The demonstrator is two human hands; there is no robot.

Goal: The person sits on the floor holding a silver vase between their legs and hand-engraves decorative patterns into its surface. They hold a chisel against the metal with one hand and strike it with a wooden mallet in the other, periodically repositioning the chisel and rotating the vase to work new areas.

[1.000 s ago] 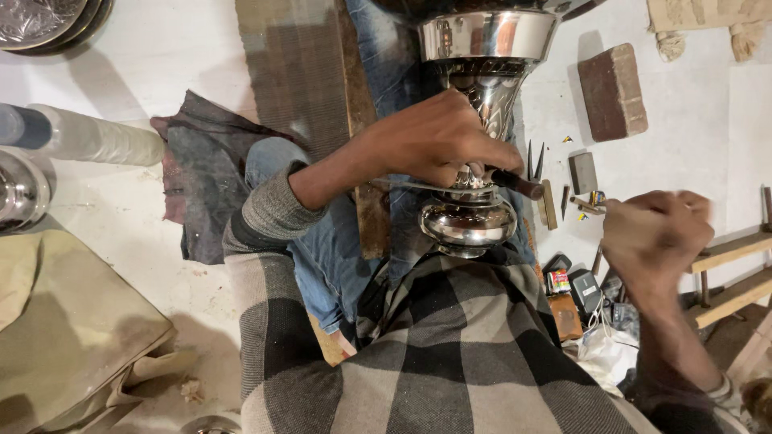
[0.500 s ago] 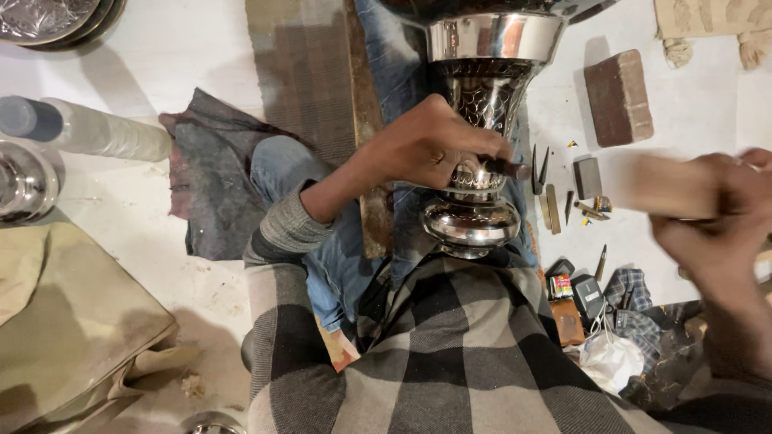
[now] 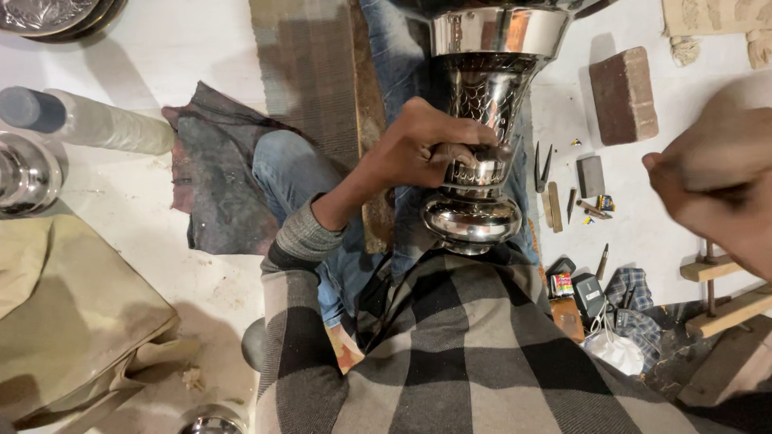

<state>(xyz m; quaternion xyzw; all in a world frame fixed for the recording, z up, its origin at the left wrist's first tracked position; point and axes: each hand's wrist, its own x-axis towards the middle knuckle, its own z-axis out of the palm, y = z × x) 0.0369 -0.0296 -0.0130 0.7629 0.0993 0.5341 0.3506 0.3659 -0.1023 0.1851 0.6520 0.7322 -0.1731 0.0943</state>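
- A seated person's left hand [image 3: 418, 149] is wrapped around the narrow waist of a tall, polished metal vessel [image 3: 482, 120], which lies along the lap with its rounded base [image 3: 473, 219] against the checked shirt [image 3: 450, 354].
- The vessel's wide mouth runs off the top edge, so its inside cannot be seen.
- The right hand [image 3: 716, 181] is raised well apart from the vessel, at the right edge; it is blurred, and whether it grips anything cannot be told.
- On the pale floor to the right lie a red-brown brick [image 3: 623, 95], a small grey block [image 3: 591, 175] and several slim hand tools [image 3: 555, 201].
- At left, a plastic bottle [image 3: 88, 122] with a dark cap lies on its side; its contents are unclear.
- A second shiny metal piece [image 3: 24, 173] is cut off at the left edge.
- A dark cloth [image 3: 213, 185] lies spread beside the knee.
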